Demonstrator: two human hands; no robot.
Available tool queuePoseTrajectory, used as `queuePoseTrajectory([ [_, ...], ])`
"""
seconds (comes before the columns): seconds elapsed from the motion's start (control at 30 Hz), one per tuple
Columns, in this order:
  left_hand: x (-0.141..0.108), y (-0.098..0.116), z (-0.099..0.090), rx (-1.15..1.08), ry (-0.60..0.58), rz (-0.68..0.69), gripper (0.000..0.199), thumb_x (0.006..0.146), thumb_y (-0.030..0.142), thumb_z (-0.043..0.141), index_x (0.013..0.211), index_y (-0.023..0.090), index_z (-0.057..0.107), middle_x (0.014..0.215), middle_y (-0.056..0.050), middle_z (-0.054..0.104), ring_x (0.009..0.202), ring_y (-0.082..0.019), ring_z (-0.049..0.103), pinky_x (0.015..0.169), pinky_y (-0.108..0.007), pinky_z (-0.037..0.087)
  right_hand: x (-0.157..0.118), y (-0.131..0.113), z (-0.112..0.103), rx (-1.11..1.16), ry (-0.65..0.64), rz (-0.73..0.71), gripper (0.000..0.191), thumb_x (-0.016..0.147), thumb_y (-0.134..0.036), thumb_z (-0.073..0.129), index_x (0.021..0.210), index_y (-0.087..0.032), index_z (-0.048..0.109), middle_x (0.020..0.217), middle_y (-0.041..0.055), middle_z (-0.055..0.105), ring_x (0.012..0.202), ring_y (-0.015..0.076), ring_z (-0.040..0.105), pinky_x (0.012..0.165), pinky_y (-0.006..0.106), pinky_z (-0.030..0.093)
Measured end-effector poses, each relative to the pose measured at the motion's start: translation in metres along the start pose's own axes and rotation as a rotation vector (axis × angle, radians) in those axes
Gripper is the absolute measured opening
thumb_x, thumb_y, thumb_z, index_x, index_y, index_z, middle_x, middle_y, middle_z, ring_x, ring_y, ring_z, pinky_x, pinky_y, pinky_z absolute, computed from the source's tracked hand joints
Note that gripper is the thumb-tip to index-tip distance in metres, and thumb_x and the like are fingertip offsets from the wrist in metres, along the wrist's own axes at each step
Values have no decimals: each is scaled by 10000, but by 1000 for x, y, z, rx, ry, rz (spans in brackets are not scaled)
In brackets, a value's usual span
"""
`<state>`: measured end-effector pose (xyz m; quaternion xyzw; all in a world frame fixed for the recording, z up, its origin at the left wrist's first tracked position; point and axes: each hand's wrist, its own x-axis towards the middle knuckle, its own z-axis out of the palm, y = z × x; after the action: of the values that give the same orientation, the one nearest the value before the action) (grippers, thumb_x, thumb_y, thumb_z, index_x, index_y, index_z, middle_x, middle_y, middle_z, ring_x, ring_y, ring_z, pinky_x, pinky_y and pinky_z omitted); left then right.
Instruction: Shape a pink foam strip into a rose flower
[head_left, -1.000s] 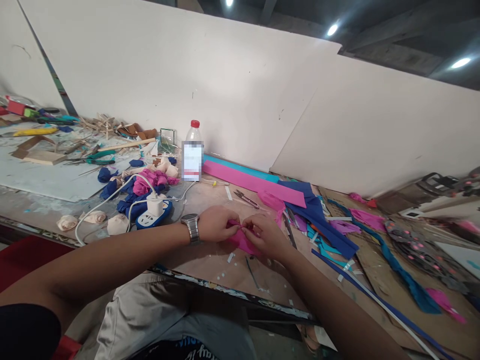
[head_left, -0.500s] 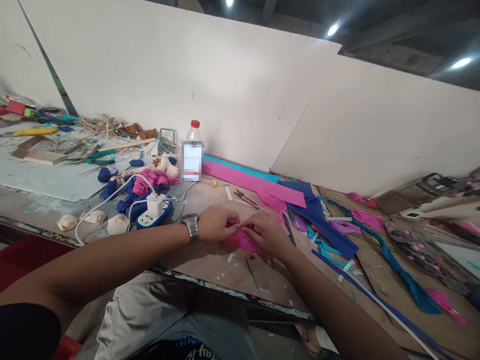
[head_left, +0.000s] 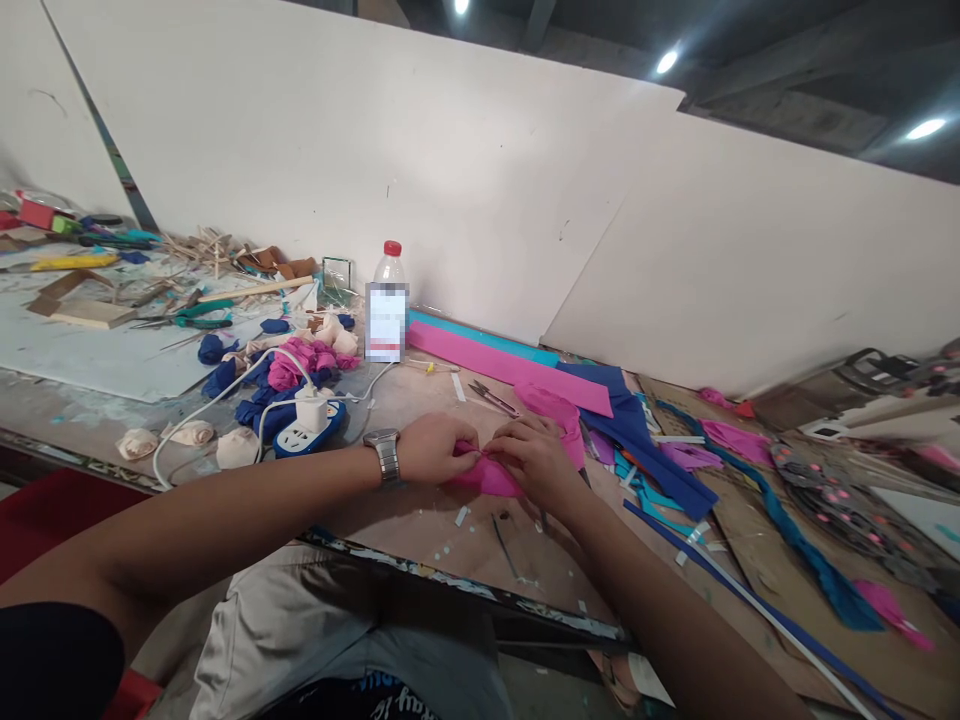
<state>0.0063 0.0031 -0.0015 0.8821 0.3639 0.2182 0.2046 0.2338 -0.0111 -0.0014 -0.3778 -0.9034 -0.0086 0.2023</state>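
Note:
Between my hands is a piece of pink crepe paper (head_left: 491, 478), crumpled, lying low over the tabletop. My left hand (head_left: 435, 449), with a metal watch on the wrist, pinches its left end between thumb and fingers. Close beside it, my right hand (head_left: 536, 460) pinches the same paper near the middle, fingertips almost touching the left thumb. More pink crepe paper (head_left: 559, 415) spreads behind my right hand. A pair of scissors (head_left: 493, 398) rests just beyond my hands. Part of a dark tool by my right hand is hidden.
A bottle with a red cap (head_left: 391, 265) stands near the wall. Left of my hands sit a blue power strip (head_left: 311, 432) with white cables and a pile of pink and blue paper flowers (head_left: 292, 365). Folded pink (head_left: 510, 370) and blue paper strips (head_left: 645, 430) lie right.
My right hand has shifted slightly, its fingers more bunched over the paper. More of the pink paper shows below and behind that hand. My left hand stays nearly in place.

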Motion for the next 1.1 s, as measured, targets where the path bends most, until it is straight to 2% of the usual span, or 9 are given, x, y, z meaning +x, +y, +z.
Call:
queuePoseTrajectory([
  [0.13,-1,-1,2,-9,-9,-5,296,882,402,545,771,182,710,649,2,627,604,-110,447,587,-266,249,0,-1,4,84,42,-22,159,954,-192,602,977,-226,756,962,73,739,939,217,630,848,373,493],
  [0.23,-1,-1,2,-11,-15,-2,284,884,392,542,792,186,714,672,1,642,617,-111,458,589,-267,248,0,-1,7,123,57,-29,177,951,-165,584,987,-219,748,975,76,750,927,216,653,841,380,519],
  [0.43,-1,0,1,-16,-13,-21,272,887,395,546,827,198,724,707,-4,665,639,-120,492,605,-270,260,2,-8,5,132,32,-26,201,928,-128,570,1004,-216,734,992,74,763,929,223,673,864,402,514],
  [0.57,-2,0,1,-3,-3,-30,281,897,393,536,849,195,728,724,-15,678,655,-127,515,606,-268,269,2,-17,0,149,15,-15,199,864,-122,632,1018,-213,719,1009,70,758,947,233,663,894,412,488],
  [0.87,-2,2,-2,-12,7,-49,244,888,361,559,841,201,737,745,-11,704,673,-126,548,620,-260,299,3,-9,2,146,39,31,70,915,-215,666,928,-217,734,882,45,760,857,206,666,811,359,467],
  [1.1,0,2,-3,2,29,-72,259,886,381,560,850,196,737,780,-25,724,707,-145,579,630,-264,312,3,-8,1,161,92,108,164,937,-344,661,865,-222,745,802,45,742,789,200,657,737,343,457],
])
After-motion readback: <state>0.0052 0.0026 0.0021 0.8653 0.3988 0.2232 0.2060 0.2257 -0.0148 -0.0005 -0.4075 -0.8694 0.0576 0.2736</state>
